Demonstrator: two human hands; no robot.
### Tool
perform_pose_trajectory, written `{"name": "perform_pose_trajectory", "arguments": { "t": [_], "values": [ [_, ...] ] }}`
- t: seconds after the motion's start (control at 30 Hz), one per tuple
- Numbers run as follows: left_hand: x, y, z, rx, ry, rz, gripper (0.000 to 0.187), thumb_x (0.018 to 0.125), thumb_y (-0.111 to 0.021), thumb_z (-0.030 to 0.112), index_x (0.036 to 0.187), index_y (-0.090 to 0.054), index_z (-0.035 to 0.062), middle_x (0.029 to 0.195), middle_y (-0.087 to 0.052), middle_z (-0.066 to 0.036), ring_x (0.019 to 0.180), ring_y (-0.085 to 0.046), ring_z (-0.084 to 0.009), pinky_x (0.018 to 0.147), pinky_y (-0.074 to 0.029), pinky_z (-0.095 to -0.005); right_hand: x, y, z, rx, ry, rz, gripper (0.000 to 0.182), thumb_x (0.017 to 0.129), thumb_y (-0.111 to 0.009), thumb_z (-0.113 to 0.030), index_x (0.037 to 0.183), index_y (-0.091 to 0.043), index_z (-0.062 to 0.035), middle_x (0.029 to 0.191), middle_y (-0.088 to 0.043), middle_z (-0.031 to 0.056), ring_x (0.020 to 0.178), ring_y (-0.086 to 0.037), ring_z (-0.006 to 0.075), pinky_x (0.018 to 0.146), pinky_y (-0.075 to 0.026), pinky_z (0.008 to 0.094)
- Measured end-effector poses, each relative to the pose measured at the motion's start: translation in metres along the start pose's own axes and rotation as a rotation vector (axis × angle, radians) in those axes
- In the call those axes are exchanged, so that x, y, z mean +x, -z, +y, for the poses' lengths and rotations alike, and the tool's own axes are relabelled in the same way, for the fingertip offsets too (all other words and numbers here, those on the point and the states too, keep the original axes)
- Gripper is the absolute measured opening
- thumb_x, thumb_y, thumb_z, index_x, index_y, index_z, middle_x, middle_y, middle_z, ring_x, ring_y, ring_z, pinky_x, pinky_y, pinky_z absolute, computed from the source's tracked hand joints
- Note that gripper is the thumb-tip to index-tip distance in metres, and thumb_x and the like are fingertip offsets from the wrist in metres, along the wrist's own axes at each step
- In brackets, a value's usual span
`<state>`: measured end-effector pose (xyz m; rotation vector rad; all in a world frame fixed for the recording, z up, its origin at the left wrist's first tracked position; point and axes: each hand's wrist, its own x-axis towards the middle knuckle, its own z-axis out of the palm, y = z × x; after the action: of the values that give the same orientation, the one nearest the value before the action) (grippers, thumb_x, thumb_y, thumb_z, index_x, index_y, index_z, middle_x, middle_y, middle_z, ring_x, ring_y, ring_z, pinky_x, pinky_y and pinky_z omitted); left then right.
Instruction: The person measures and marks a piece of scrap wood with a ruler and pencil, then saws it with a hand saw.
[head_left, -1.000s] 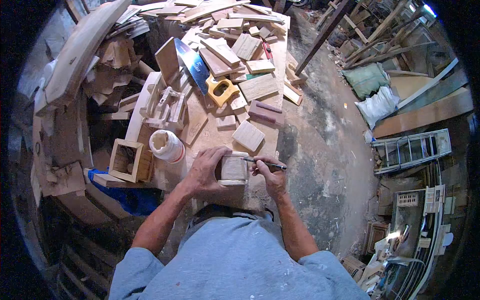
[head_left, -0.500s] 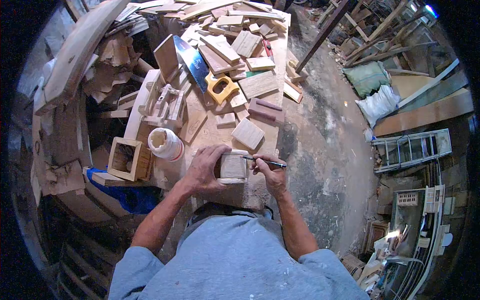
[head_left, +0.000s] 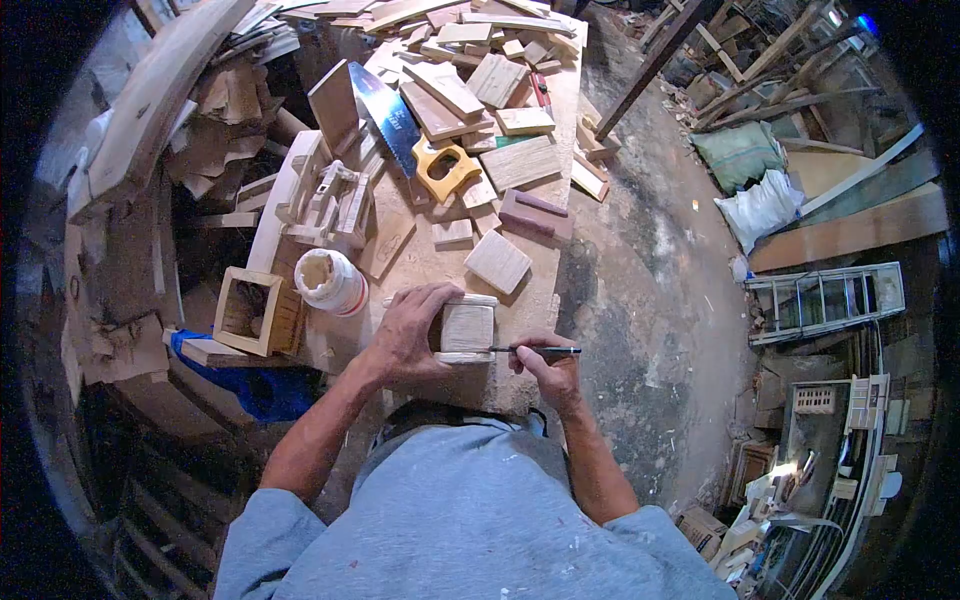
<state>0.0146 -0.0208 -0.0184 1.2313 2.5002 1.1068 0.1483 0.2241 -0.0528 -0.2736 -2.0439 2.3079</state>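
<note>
A small wooden piece (head_left: 468, 327) with a strip along its far side and another along its near side lies at the bench's near edge. My left hand (head_left: 412, 335) is closed around its left side, fingers on the far strip and thumb by the near one. Between the fingers of my right hand (head_left: 549, 366) is a thin dark pencil (head_left: 540, 349), roughly level, its tip at the right end of the near strip. A square wooden block (head_left: 498, 262) lies just beyond the piece.
On the bench (head_left: 425, 262) are an open white jar (head_left: 331, 283), a yellow-handled saw (head_left: 446, 172), a wooden box frame (head_left: 256, 311), a wooden tool-like assembly (head_left: 330, 205) and several offcuts. A ladder (head_left: 825, 303) lies on the right.
My right hand and the pencil have moved toward me, from the far strip's right end to the near strip's. My left hand keeps its hold on the piece.
</note>
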Motion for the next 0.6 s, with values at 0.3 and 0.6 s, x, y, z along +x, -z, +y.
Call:
{"name": "perform_pose_trajectory", "arguments": {
  "t": [0.3, 0.6],
  "values": [
    [0.001, 0.0033, 0.0062, 0.005, -0.002, 0.003, 0.095, 0.054, -0.09, 0.032, 0.136, -0.052, 0.0037, 0.134, -0.058, -0.017, 0.129, -0.054, -0.0338, 0.112, -0.036, -0.0447, 0.0008, -0.0025, -0.0023, -0.033, -0.039, -0.03, 0.012, 0.095, -0.066, -0.005, 0.101, -0.071, 0.0045, 0.081, -0.07, 0.0091, 0.073, -0.066, 0.016, 0.066, -0.054, 0.0301],
    [0.0006, 0.0003, 0.0019, 0.022, 0.004, -0.002, 0.098, 0.055, -0.093, 0.043, 0.137, -0.052, 0.0069, 0.136, -0.057, -0.017, 0.13, -0.054, -0.0365, 0.109, -0.039, -0.0471, 0.0074, -0.0039, -0.0051, -0.035, -0.018, -0.006, 0.013, 0.095, -0.067, -0.006, 0.101, -0.072, 0.0047, 0.081, -0.071, 0.0094, 0.074, -0.066, 0.016, 0.065, -0.054, 0.0298]
  ]
}}
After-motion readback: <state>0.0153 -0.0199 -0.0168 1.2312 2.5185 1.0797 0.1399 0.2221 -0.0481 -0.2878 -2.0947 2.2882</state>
